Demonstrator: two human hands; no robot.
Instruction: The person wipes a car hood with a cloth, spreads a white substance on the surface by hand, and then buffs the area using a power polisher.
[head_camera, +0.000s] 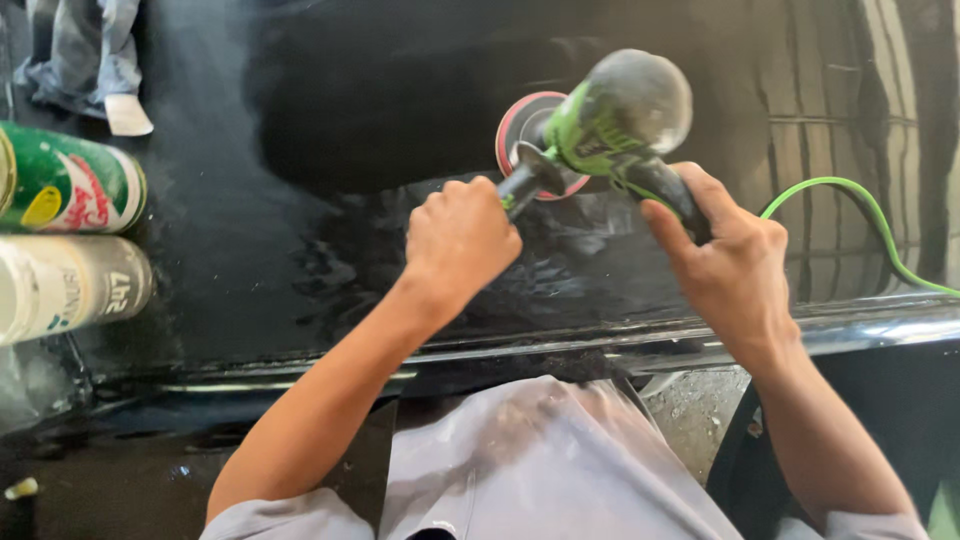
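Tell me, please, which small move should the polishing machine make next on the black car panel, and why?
Probably slide the green polishing machine slowly toward the person. Both the left hand and the right hand already grip its handles, the round red-edged pad lies on the black car panel, and smeared marks show nearer the body.

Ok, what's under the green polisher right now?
A round red-rimmed pad shows beneath the green polisher, against the glossy black car panel. The polisher body covers most of the pad, so its contact face cannot be seen.
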